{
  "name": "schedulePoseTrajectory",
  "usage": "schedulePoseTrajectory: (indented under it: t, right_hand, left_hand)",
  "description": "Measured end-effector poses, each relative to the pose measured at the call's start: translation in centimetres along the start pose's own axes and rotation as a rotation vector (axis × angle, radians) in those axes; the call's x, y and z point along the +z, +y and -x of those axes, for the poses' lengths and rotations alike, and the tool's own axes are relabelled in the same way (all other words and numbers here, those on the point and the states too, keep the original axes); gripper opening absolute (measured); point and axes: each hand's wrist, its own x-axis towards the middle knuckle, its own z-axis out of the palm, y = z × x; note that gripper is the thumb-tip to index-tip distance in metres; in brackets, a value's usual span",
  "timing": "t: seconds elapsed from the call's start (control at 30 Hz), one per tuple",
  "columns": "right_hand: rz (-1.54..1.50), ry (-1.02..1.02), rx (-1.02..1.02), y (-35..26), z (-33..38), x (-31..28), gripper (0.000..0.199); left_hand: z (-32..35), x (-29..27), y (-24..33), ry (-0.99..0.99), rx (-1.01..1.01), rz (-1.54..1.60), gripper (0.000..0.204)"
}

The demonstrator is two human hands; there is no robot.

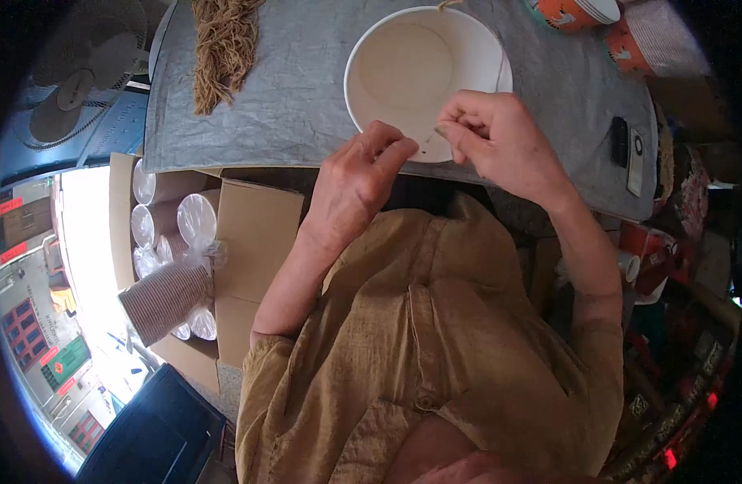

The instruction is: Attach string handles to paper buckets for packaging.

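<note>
A white paper bucket (pixel 403 56) lies tipped on the grey cloth-covered table, its wide mouth toward me. Near its close edge, two small dark holes show in the wall. My left hand (pixel 359 173) is at the near rim, fingers closed together; whatever they hold is hidden. Just right of it, my right hand (pixel 500 137) pinches a thin cord, whose short end points at the holes. A cord also loops at the bucket's far rim and runs down its right side. At the table's far left lies a bundle of brown twisted cords (pixel 224 52).
Orange paper buckets (pixel 571 14) stand stacked at the far right. A black phone-like object (pixel 619 141) and a pale narrow object (pixel 635 165) lie by the right edge. Left of me, a cardboard box (pixel 258 258) holds plastic-wrapped cup stacks (pixel 168 298). A fan (pixel 74 89) stands far left.
</note>
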Motion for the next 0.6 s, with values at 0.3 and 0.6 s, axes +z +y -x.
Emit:
schedulePoseTrajectory:
  t: [0.3,0.6]
  right_hand:
    - [0.052,0.015,-0.017,1.6,-0.1,1.1,0.012]
    - [0.154,-0.085,0.042,1.2,-0.3,0.8,0.013]
  left_hand:
    - [0.2,0.0,0.1,-0.006,-0.010,0.036,0.026]
    - [0.1,-0.2,0.0,-0.032,-0.023,0.060,0.023]
